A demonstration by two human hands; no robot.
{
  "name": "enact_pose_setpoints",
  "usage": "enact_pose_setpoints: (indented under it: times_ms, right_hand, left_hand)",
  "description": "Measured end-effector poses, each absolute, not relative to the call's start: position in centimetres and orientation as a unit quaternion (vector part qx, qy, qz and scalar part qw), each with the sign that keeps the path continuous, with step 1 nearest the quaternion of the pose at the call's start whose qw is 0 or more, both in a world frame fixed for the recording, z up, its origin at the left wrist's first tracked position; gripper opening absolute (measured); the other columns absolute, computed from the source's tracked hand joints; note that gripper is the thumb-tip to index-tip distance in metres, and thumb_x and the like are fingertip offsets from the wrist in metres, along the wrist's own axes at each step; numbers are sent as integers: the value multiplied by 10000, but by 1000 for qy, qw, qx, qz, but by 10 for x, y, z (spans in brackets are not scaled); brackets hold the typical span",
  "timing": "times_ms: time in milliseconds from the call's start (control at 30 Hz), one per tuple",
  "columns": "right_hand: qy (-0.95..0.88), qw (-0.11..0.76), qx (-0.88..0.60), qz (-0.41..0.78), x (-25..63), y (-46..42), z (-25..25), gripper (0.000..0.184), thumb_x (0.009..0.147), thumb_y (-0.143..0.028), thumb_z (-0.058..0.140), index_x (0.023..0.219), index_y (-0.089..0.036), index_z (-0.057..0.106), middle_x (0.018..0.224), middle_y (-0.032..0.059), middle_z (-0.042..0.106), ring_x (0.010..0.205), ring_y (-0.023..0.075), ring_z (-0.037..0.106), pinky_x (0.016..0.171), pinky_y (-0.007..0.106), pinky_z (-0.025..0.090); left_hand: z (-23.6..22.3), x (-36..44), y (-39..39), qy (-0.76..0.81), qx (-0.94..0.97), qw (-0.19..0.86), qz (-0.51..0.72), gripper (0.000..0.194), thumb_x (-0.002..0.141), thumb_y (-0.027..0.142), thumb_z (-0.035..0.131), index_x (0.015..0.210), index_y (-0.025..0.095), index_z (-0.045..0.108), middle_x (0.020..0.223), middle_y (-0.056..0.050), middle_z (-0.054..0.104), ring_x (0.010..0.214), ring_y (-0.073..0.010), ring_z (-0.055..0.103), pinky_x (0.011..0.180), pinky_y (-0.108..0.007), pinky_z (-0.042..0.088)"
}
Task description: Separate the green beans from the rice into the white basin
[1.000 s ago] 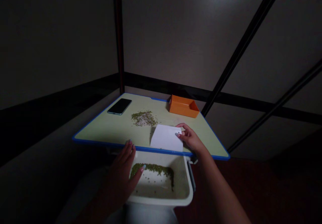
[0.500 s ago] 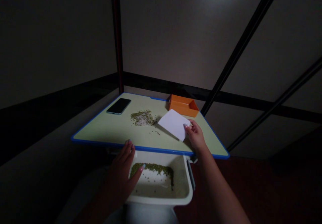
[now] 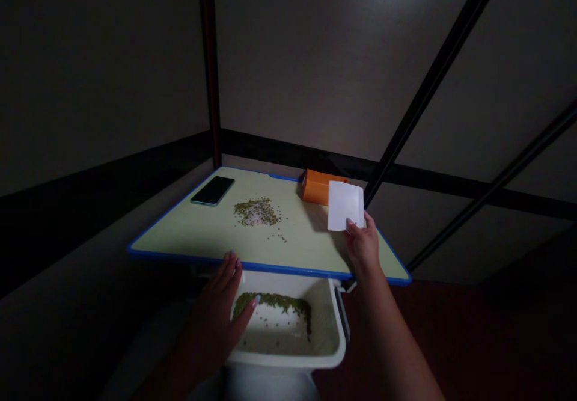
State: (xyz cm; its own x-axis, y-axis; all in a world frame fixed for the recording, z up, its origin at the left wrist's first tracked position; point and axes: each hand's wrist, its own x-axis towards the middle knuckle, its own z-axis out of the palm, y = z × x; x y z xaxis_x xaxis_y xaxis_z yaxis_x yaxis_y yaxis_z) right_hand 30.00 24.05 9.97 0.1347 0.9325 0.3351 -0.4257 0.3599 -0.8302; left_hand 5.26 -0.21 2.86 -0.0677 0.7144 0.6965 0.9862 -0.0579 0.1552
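A white card (image 3: 345,204) is pinched in my right hand (image 3: 363,241), raised above the right side of the pale board, partly in front of the orange tray (image 3: 315,188). My left hand (image 3: 220,305) is spread, fingertips at the board's blue front edge and thumb over the left side of a white bin (image 3: 333,353). Inside the bin, green bits (image 3: 282,300) lie mostly along the far side. On the board, a loose pile of small green and pale bits (image 3: 256,211) sits left of the card, with a few scattered grains to its right.
A phone (image 3: 213,191) lies at the back left of the blue-edged board (image 3: 180,232). Dark-striped panels (image 3: 306,58) rise behind and to the left. Dark red floor (image 3: 473,341) shows at the lower right.
My right hand has moved the white card right and up, from beside the pile to in front of the orange tray, and turned it more upright. My left hand has stayed put.
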Motion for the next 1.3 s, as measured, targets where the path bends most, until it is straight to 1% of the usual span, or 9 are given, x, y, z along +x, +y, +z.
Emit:
enact_pose_setpoints:
  times_ms: [133, 267, 500, 767, 967, 1033, 1133, 1200, 1300]
  right_hand:
    - [-454, 658, -271, 536, 302, 240, 100, 484, 599, -236, 812, 1033, -234, 600, 932, 6, 705, 738, 143, 654, 632, 270, 542]
    - [-442, 658, -272, 546, 305, 243, 97, 407, 628, -235, 799, 990, -244, 613, 870, -12, 702, 670, 124, 643, 554, 227, 512]
    - [-416, 685, -245, 545, 308, 247, 96, 426, 653, -200, 768, 1031, -304, 603, 998, -37, 718, 837, 119, 678, 696, 241, 552]
    - [-348, 718, -248, 550, 310, 252, 96, 297, 695, -246, 751, 950, -290, 605, 889, -48, 728, 754, 108, 689, 655, 230, 568]
    - [-336, 709, -254, 566, 310, 247, 101, 479, 574, -122, 792, 980, -297, 609, 874, -83, 731, 753, 102, 696, 652, 221, 567]
    - [-347, 700, -256, 570, 309, 245, 102, 470, 583, -153, 808, 986, -293, 612, 894, -72, 736, 756, 116, 698, 643, 241, 571]
    - [-362, 692, -264, 566, 309, 244, 101, 372, 656, -276, 803, 977, -271, 615, 893, -46, 737, 746, 137, 695, 636, 273, 570]
    - [-367, 691, -272, 561, 307, 245, 101, 343, 684, -342, 789, 967, -259, 614, 862, -41, 730, 712, 136, 682, 615, 271, 557]
    - [-383, 688, -277, 551, 303, 243, 101, 335, 679, -367, 788, 934, -237, 615, 828, -36, 720, 700, 132, 666, 623, 259, 541]
  left_hand:
    - [27, 52, -2, -653, -650, 207, -328, 679, 914, 463, 459, 1504, 188, 267, 1526, -156, 439, 1385, -310, 448, 1036, -483, 517]
    - [28, 52, -2, -653, -650, 213, -327, 663, 919, 477, 449, 1493, 186, 291, 1513, -156, 462, 1384, -306, 450, 1032, -469, 523]
    - [29, 53, -2, -655, -650, 213, -321, 661, 918, 474, 455, 1485, 167, 309, 1514, -164, 459, 1383, -305, 456, 1036, -456, 520]
    - [31, 52, -2, -647, -654, 228, -320, 638, 920, 459, 464, 1457, 134, 354, 1492, -193, 474, 1365, -316, 471, 1015, -458, 533]
    - [32, 52, -3, -647, -652, 233, -319, 643, 929, 478, 435, 1462, 131, 346, 1475, -193, 493, 1355, -307, 480, 995, -444, 545]
    - [32, 53, -3, -650, -651, 230, -319, 657, 927, 472, 439, 1483, 146, 313, 1496, -179, 472, 1366, -301, 467, 1009, -444, 536]
    - [32, 53, -4, -652, -652, 226, -315, 677, 923, 465, 449, 1504, 166, 271, 1511, -162, 456, 1378, -292, 452, 1023, -442, 526]
    - [33, 53, -4, -653, -652, 229, -310, 672, 927, 465, 442, 1501, 161, 274, 1505, -166, 465, 1376, -288, 454, 1020, -433, 528]
    - [34, 53, -4, -653, -653, 237, -300, 677, 925, 476, 442, 1495, 147, 282, 1500, -178, 469, 1378, -287, 453, 1020, -423, 525]
